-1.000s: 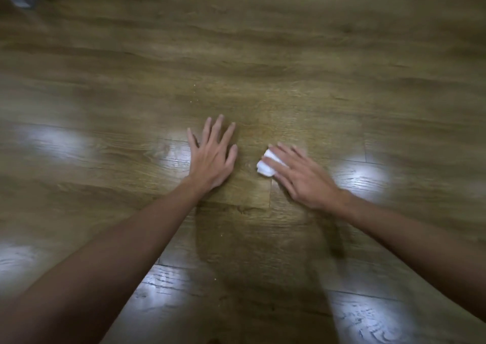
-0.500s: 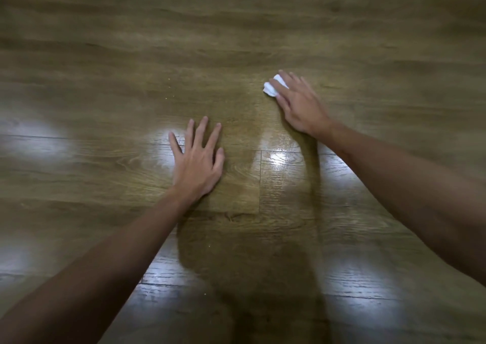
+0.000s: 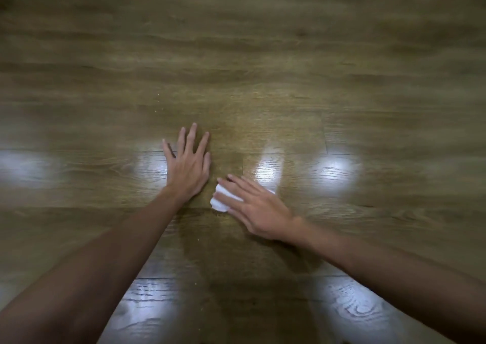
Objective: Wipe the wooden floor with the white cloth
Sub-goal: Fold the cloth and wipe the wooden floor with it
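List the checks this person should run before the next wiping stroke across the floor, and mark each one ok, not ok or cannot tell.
1. White cloth under the right hand: ok, straight fingers press it flat on the floor.
2. Left hand braced on the wooden floor: ok, palm down with fingers spread.
3. Left hand out of the cloth's path: ok for a forward stroke; it lies close beside the cloth, to its left.
4. Floor ahead free of obstacles: ok, only bare boards show.
5. Crumbs left to wipe: not ok, small specks lie ahead of the left hand.
6. Cloth clean or damp: cannot tell.
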